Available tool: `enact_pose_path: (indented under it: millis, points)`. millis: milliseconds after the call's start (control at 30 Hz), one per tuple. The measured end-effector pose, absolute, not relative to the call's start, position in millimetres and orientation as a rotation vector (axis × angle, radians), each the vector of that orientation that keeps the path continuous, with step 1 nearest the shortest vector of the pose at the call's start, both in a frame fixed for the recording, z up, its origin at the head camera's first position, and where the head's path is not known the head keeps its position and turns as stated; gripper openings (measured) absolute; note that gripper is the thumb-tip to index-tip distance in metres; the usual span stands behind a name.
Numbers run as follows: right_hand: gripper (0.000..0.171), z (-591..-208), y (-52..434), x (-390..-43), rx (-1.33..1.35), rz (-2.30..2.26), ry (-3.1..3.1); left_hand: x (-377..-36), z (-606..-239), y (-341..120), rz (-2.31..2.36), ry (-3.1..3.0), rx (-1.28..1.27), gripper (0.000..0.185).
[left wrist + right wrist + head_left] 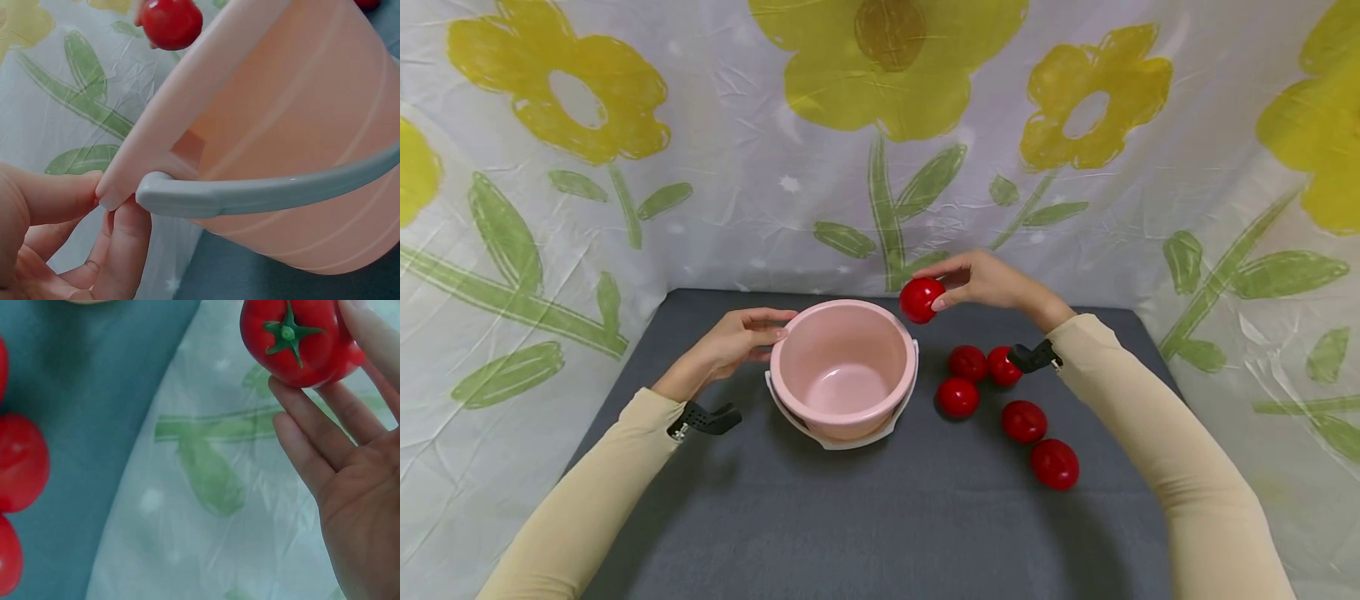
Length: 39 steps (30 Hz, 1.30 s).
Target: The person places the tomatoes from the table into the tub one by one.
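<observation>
My right hand (pixel 992 282) pinches a tomato (pixel 921 299) in its fingertips beside the bucket (pixel 842 367) rim, near the tabletop's far edge; smooth, light, probably slippery. Left hand (pixel 730 343) pinches the rim.

A glossy red tomato (pixel 921 299) with a green star-shaped stalk (seen plainly in the right wrist view) is held in the air just beyond the far right rim of the pink bucket (pixel 843 367), pinched between the fingers (pixel 312 419) of the right hand (pixel 992 282). The bucket stands upright and empty on the grey counter (pixel 880 517), its pale grey handle (pixel 262 190) folded down against its side. The left hand (pixel 730 343) grips the bucket's left rim, thumb on top.
</observation>
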State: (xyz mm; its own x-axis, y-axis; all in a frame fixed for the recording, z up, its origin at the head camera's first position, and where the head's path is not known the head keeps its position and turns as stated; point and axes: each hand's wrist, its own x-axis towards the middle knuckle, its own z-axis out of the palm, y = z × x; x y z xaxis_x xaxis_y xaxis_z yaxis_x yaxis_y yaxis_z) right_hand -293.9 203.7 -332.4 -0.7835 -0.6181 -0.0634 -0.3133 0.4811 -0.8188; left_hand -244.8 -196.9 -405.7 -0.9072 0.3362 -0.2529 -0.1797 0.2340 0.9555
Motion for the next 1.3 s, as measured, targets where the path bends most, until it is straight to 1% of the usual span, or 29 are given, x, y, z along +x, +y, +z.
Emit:
enact_pose_path:
  millis: [467,1300]
  points:
    - [0.052,-319,159,-294,-0.951,-1.129,2.321,-245,-405,-199,1.711,2.101,0.161,0.056]
    - [0.050,-325,89,-299,-1.163,-1.049,2.120,-248,-409,-200,1.705,2.098,0.134,0.055]
